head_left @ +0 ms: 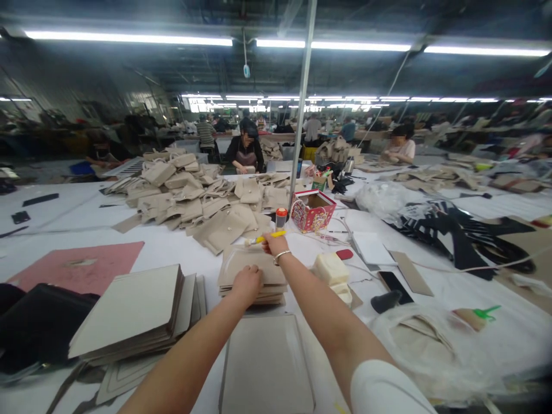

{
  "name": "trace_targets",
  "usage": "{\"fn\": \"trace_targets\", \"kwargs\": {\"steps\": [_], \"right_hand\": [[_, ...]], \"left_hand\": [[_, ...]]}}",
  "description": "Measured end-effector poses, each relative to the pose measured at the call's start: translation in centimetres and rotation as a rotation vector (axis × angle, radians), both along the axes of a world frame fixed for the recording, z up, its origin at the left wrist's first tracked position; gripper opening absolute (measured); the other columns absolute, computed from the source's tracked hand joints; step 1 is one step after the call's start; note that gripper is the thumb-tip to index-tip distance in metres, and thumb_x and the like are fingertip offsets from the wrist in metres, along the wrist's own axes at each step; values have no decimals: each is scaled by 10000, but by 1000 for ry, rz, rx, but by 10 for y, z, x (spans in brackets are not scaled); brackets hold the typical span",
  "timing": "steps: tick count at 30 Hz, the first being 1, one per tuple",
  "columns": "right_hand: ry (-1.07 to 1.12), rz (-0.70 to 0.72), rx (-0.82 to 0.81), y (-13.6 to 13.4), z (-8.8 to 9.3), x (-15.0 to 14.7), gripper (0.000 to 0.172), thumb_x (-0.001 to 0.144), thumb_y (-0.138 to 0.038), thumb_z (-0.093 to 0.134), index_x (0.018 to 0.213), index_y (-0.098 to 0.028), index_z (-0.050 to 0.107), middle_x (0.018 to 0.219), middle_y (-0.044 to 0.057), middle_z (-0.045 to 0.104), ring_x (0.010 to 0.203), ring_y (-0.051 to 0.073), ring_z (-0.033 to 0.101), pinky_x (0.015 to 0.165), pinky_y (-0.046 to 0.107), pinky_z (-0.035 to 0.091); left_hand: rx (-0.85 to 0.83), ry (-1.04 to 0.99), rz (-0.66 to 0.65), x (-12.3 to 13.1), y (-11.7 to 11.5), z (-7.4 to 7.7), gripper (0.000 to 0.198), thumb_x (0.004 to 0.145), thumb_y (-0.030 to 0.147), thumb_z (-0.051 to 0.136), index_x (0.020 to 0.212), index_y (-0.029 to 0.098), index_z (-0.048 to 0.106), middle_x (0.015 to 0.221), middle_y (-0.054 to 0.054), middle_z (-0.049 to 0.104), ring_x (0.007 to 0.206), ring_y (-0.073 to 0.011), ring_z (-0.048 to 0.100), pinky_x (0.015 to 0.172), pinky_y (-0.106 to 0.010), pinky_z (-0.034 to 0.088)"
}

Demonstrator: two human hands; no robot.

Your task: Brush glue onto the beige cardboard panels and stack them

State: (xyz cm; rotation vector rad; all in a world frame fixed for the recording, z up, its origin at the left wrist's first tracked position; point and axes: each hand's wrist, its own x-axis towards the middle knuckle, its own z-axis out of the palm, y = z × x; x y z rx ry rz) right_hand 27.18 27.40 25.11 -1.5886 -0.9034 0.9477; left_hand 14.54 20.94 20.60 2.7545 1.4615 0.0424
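Observation:
My left hand (247, 284) rests on a stack of beige bag flaps (252, 275), and its fingertips are hidden from this angle. My right hand (275, 242) grips a yellow-handled glue brush (268, 236) just above the far edge of that stack. A glue bottle with a red cap (281, 219) stands just beyond the brush. Behind it lies a large heap of beige bag pieces (194, 198). A flat grey board panel (266, 368) lies nearer to me, below both forearms.
Stacked grey boards (129, 313) and a pink mat (80, 264) lie to my left. To the right are foam blocks (331, 270), a red patterned box (313, 211), a phone (394, 287) and a plastic bag (431, 351). A metal pole (301, 103) rises from the table. A co-worker (245, 150) sits beyond.

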Motion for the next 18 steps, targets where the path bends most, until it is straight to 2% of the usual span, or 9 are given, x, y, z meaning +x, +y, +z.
{"fn": "trace_targets", "kwargs": {"steps": [2,5,9,12,15,18], "right_hand": [[-3,-25,-39,12,-12,0,128,702,-206,582,602,-128,563,433,-5,524,365,88,484,364,186,399],[-18,-108,-64,10,-24,28,142,673,-173,593,548,-132,541,413,-2,504,346,90,469,331,185,367],[-22,-211,-30,-10,-18,79,121,688,-203,588,604,-126,549,459,-2,523,354,77,472,329,172,370],[27,-233,57,-37,-10,101,192,753,-321,548,800,-136,569,618,11,602,438,71,547,409,168,447],[151,-213,236,-75,-9,107,352,781,-460,494,1015,-198,502,797,15,643,516,87,609,477,196,496],[161,-181,326,-114,-16,98,412,776,-533,466,1044,-222,422,804,7,645,514,111,618,466,226,499]], "left_hand": [[-11,1,5,-1,0,0,247,766,275,548,975,152,595,1024,-118,559,976,-258,497,767,-342,426],[-16,-13,6,-4,2,4,258,752,310,560,954,158,613,1006,-112,571,961,-253,514,758,-332,429],[-80,-8,-41,-7,11,13,251,723,352,579,873,163,647,950,-108,596,906,-247,554,747,-327,426],[-109,-33,-105,-12,17,23,230,752,362,539,828,175,648,895,-94,615,847,-229,578,729,-316,427],[57,-177,-76,-28,16,39,212,814,256,429,837,179,625,856,-82,620,816,-202,582,720,-303,435],[367,-541,49,-53,3,62,171,788,180,437,854,172,594,873,-71,613,844,-178,573,758,-288,448]]}}
